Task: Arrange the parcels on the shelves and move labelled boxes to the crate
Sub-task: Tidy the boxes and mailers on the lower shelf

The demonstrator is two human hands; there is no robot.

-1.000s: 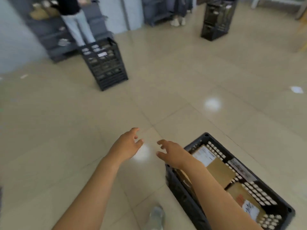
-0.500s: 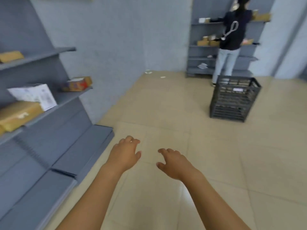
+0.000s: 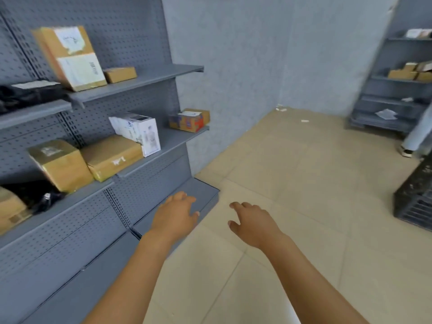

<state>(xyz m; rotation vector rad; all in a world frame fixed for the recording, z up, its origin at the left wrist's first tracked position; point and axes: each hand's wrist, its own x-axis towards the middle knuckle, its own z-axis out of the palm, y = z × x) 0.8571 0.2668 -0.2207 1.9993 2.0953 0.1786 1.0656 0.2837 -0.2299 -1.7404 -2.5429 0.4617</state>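
- Head view: left hand (image 3: 174, 215) and right hand (image 3: 251, 222) out front, palms down, fingers loosely spread, nothing held by either, nothing touched.
- Grey shelving (image 3: 149, 77) up and to the left of the left hand; lowest ledge just beyond its fingertips.
- Mid shelf, above-left of left hand: white box (image 3: 136, 132) tilted against a flat brown parcel (image 3: 112, 155), gold-brown box (image 3: 60, 164) further left, touching that parcel.
- Small printed box (image 3: 189, 119) w/ a label on top at shelf end, straight above left hand, apart from the others.
- Top shelf, high and left: tall labelled parcel (image 3: 70, 57) leaning on the back panel, small brown box (image 3: 120, 74) just beside it.
- Black crate (image 3: 415, 199) far to the right of the right hand, on the floor, partly cut off at frame edge; contents not visible.
- Judged step: reach toward shelf for next box, approx. early in task since several boxes sat on shelves.
- For a clean pick: probably lift w/ both hands, one per side, thumbs on top.
- Printed box prob. easiest: alone at the end, label showing.
- White box leaning, so likely to tip if the parcel under it gets pulled first; better steadied or taken first.
- Labels on brown parcels too blurred to read; check before crate run.
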